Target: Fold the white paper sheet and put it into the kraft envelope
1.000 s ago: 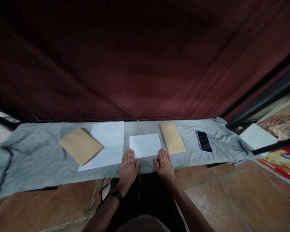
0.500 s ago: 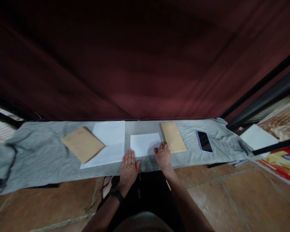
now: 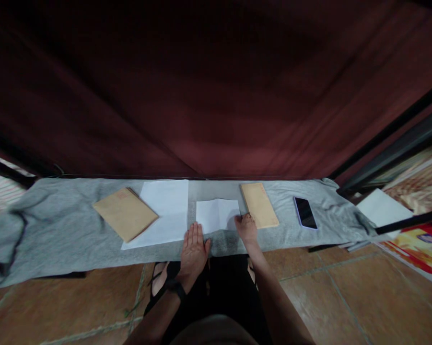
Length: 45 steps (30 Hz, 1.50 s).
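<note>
A small white sheet of paper lies before me on the grey cloth, a crease or bend running up its middle. My left hand rests flat and open, its fingertips at the sheet's lower left corner. At the lower right edge, the curled fingers of my right hand are closed on the sheet; the fingertips are partly hidden. Just beyond that hand lies a brown envelope. On the left, a stack of brown envelopes partly covers larger white paper.
A phone lies on the grey cloth at the right. A dark red curtain hangs behind the narrow surface. Black bars and a printed box stand at the far right, above the tiled floor.
The small sheet was flat and now shows a vertical bend near its middle. My right hand has shifted slightly right along its edge; my left hand stays flat in place.
</note>
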Each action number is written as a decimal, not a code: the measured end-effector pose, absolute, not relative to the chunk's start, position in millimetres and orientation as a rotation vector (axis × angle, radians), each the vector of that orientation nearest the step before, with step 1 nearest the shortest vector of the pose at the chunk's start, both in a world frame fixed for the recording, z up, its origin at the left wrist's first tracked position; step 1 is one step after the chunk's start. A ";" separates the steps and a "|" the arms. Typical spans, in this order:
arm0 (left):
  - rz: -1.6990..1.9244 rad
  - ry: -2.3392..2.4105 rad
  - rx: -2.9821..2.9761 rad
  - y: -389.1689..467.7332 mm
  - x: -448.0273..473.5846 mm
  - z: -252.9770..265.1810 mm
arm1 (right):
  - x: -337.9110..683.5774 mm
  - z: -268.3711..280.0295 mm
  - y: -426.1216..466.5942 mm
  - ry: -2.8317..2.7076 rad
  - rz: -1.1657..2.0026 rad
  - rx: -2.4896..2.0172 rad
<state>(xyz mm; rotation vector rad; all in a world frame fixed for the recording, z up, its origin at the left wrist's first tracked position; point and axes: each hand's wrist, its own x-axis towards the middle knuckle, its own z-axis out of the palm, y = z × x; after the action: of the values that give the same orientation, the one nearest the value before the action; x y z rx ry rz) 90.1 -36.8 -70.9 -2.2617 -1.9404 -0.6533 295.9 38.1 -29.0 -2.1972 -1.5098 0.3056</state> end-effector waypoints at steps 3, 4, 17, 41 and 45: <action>-0.660 -1.942 -2.273 -36.6 90.2 -70.0 | 297.9 -29.9 36.3 -1.456 0.371 -2.124; -0.662 -1.944 -2.279 -36.4 90.2 -69.6 | 298.8 -30.3 35.8 -1.438 0.398 -2.089; -0.827 -1.914 -2.359 -45.1 83.7 -63.9 | 314.5 36.4 60.3 -1.236 0.565 -1.437; -1.135 -1.815 -2.820 14.3 92.4 -35.5 | 318.4 -59.8 -31.0 -2.207 0.408 -1.133; -0.656 -1.439 -3.039 39.7 131.3 -40.4 | 319.0 -60.3 -32.0 -2.292 0.350 -1.130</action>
<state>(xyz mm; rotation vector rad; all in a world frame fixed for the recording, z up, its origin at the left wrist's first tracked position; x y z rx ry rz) 131.3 39.7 -40.4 -3.0389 -1.4386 -0.6556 319.0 -32.0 -60.3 -1.1300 -2.2917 0.3503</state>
